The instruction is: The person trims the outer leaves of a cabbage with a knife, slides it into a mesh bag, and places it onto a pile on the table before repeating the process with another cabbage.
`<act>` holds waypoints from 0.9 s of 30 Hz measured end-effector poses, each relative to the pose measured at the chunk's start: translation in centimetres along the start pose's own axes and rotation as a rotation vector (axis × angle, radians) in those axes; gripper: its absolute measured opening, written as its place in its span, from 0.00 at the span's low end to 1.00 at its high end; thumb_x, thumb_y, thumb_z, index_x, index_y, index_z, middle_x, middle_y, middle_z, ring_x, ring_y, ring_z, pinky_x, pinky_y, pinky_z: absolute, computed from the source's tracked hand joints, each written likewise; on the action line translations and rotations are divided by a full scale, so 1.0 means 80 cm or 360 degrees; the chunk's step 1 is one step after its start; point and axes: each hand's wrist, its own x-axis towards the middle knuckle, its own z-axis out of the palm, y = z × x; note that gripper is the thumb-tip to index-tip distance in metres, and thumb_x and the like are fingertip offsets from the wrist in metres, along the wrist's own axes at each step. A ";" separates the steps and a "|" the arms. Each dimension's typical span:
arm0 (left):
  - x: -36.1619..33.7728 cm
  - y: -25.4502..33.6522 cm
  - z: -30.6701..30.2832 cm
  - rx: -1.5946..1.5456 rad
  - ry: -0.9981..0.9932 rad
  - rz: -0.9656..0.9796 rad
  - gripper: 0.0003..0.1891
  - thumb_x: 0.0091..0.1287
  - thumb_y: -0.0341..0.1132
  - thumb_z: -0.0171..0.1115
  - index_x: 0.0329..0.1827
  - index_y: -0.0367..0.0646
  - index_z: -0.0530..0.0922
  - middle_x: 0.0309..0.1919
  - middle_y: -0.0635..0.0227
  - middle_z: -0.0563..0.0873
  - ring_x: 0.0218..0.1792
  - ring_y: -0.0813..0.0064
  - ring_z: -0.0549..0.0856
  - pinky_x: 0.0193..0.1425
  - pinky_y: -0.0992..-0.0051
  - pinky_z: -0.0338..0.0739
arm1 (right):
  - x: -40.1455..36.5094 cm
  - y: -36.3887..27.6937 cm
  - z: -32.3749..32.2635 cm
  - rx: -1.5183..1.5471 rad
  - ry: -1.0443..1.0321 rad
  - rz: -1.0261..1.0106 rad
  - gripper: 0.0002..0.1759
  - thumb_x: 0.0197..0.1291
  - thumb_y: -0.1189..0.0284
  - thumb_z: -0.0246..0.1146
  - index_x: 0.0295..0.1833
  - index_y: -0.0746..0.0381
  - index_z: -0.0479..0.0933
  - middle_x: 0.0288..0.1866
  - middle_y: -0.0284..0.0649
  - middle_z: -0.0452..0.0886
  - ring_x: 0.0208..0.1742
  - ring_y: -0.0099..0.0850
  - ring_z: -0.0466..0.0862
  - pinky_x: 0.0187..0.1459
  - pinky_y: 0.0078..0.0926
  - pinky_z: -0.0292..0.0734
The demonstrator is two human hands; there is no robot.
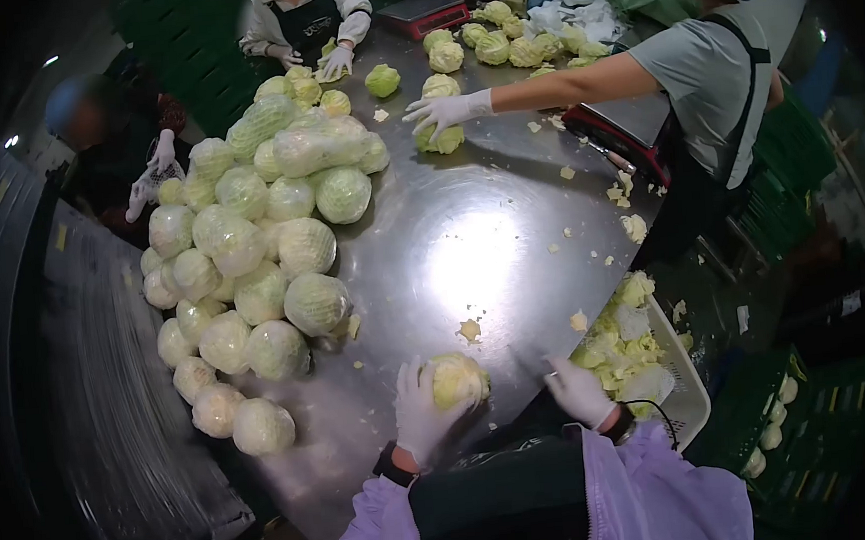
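My left hand (422,403), in a white glove, is curled around the left side of a pale trimmed cabbage (459,379) near the front edge of the steel table (405,302). My gloved right hand (581,392) is over the table edge, to the right of the cabbage and apart from it. Its fingers look closed, and a thin dark streak extends from them toward the table; what it is cannot be made out. Beside this hand, a white crate (688,367) holds loose cabbage leaves (623,347). A leaf scrap (470,330) lies just beyond the cabbage.
Netted, film-wrapped cabbages (264,292) are heaped on the left. Across the table a co-worker's gloved hand (447,111) touches a cabbage (440,139); other people stand at the far side and left. Red scales (633,125), leaf scraps and green crates (814,424) are on the right.
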 end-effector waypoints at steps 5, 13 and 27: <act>0.025 0.008 0.017 -0.0511 -0.0029 -0.0149 0.44 0.49 0.49 0.74 0.64 0.33 0.64 0.60 0.47 0.71 0.61 0.50 0.72 0.64 0.61 0.69 | 0.016 -0.064 0.046 -0.0033 -0.0375 -0.0110 0.11 0.65 0.68 0.54 0.48 0.62 0.70 0.36 0.50 0.80 0.29 0.50 0.82 0.32 0.46 0.78; 0.033 0.006 0.024 -0.0347 -0.0040 -0.0140 0.41 0.50 0.51 0.73 0.61 0.34 0.67 0.55 0.51 0.75 0.56 0.51 0.76 0.56 0.61 0.75 | 0.033 -0.062 0.045 -0.0164 -0.0602 -0.0019 0.07 0.64 0.69 0.51 0.43 0.61 0.67 0.30 0.50 0.80 0.29 0.52 0.82 0.31 0.49 0.77; 0.041 0.016 0.016 -0.0253 -0.0218 -0.0066 0.40 0.49 0.52 0.73 0.59 0.36 0.67 0.53 0.50 0.74 0.55 0.49 0.74 0.57 0.59 0.74 | 0.056 -0.040 0.086 -0.0244 -0.0719 0.0041 0.09 0.62 0.71 0.50 0.43 0.65 0.70 0.34 0.53 0.83 0.35 0.53 0.84 0.37 0.48 0.77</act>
